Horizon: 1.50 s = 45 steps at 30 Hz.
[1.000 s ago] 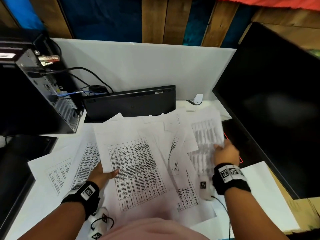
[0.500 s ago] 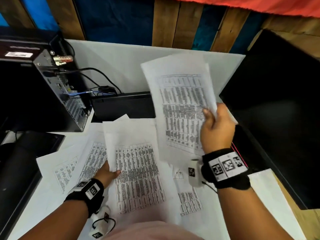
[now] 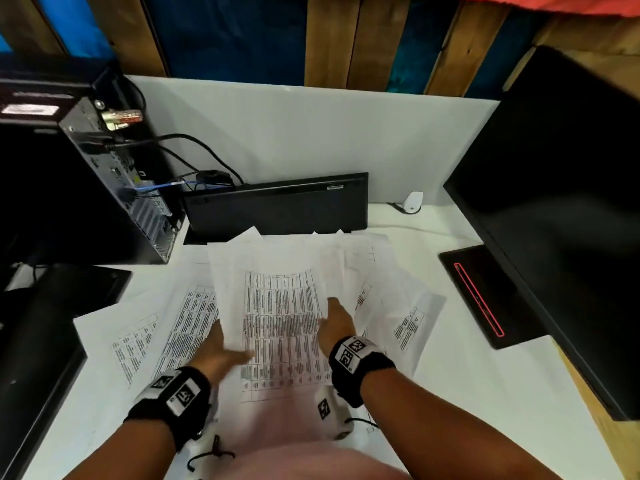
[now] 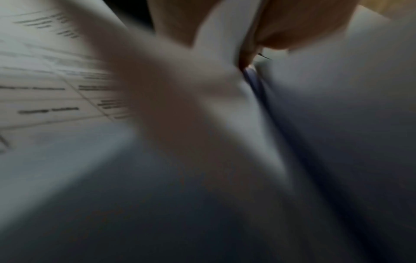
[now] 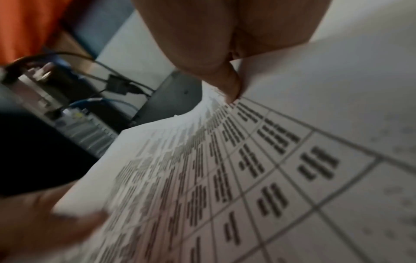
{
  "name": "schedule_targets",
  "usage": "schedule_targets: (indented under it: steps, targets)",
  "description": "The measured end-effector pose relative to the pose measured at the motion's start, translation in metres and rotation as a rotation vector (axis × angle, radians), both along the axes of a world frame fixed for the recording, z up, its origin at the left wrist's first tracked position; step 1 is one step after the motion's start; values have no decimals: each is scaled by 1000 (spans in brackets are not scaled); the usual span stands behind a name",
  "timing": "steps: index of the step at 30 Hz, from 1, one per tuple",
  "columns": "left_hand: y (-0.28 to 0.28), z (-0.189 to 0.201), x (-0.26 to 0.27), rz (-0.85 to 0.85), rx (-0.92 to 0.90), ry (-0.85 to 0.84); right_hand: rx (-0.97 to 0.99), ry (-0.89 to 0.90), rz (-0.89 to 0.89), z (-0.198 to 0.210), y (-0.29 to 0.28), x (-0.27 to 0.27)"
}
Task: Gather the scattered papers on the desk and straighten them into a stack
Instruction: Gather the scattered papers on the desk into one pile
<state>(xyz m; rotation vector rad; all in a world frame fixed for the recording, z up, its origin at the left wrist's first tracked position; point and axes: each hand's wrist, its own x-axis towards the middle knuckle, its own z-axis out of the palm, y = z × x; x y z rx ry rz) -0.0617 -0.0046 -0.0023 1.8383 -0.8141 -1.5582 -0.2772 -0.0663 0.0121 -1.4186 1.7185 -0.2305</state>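
Several white sheets printed with tables lie spread over the white desk [image 3: 485,393]. The top sheet [image 3: 280,306] lies in the middle on the central pile. My right hand [image 3: 336,323] pinches its right edge, and in the right wrist view the thumb [image 5: 231,89] lies on the printed side of the top sheet [image 5: 225,178]. My left hand [image 3: 221,351] holds the left edge, thumb on top of the paper. The left wrist view is blurred, with paper [image 4: 220,35] between the fingers. More sheets fan out to the left [image 3: 138,341] and right [image 3: 408,323].
A black keyboard [image 3: 277,209] stands on edge behind the papers. A PC tower [image 3: 86,188] with cables is at back left. A large monitor [image 3: 554,202] on its base [image 3: 485,292] fills the right. Another black screen [image 3: 34,358] is at the left edge.
My right hand has brought the raised sheet down from the air onto the central pile. My left hand has shifted right to that sheet's left edge.
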Motion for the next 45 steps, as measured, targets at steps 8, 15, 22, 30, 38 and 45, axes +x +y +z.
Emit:
schedule_targets:
  steps: [8, 15, 22, 30, 38, 45]
  targets:
    - [8, 12, 27, 292, -165, -131, -10, 238, -562, 0, -19, -61]
    - [18, -5, 56, 285, -29, -129, 125, -236, -481, -2, -23, -41]
    - [18, 8, 49, 273, -17, -206, 20, -57, -411, 10, -19, -54]
    - [6, 23, 39, 133, 7, -297, 115, 76, -81, 36, -39, -102]
    - [-21, 6, -26, 100, 7, -198, -58, -104, -536, -7, -13, -81]
    - [-26, 9, -71, -47, -14, -253, -94, 15, -571, -23, 5, -107]
